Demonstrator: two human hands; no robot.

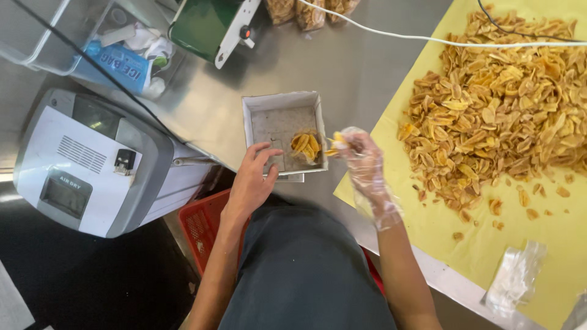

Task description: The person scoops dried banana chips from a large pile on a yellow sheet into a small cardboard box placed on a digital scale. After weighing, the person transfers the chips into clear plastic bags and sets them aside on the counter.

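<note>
A small white square tray (251,117) sits on the steel table, with a few yellow fried chips (305,145) in its near right corner. My bare left hand (253,180) rests on the tray's near edge, fingers spread. My right hand (363,164), in a thin clear plastic glove, pinches some chips (337,142) just over the tray's right rim. A large heap of the same chips (498,107) lies on a yellow sheet (483,244) to the right.
A white and grey machine (85,162) stands at the left. Behind it are a clear bin (43,33) and a green device (211,27). A white cable (397,36) crosses the table. A red crate (205,226) sits below. Clear bags (513,278) lie near right.
</note>
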